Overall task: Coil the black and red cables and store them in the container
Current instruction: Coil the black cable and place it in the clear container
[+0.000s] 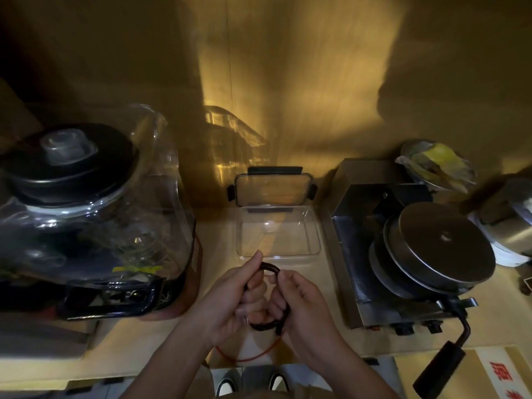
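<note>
Both hands are meeting over the front edge of a pale wooden counter (pixel 339 335), working a small coil of black cable (pixel 269 269). The left hand (pixel 230 300) is closing its fingers around the left side of the coil, with the forefinger stretching up past the top of the loop. The right hand (pixel 302 300) is pinching the right side of the coil between thumb and fingers. A loose length of red cable (pixel 253 355) is hanging in a curve below the hands, dropping past the counter's edge.

Just beyond the hands, a clear rectangular container (pixel 277 230) is sitting open on the counter, with nothing visible inside it. Its lid (pixel 273 187), clear with dark clips, is leaning upright against the wall behind it.

The room is dim, and warm yellow light is falling in a patch across the brown panelled wall (pixel 302 82), casting soft shadows. On the left, a large blender (pixel 86 226) with a black cap and a clear plastic cover is taking up much of the counter. On the right, a metal appliance (pixel 403 254) with a round hinged plate and a black-handled crank is standing close to the container. Behind it a bowl (pixel 434 165) is holding something yellow, too blurred to identify. Below the counter edge, the tips of two shoes (pixel 253 383) are showing on the floor.
</note>
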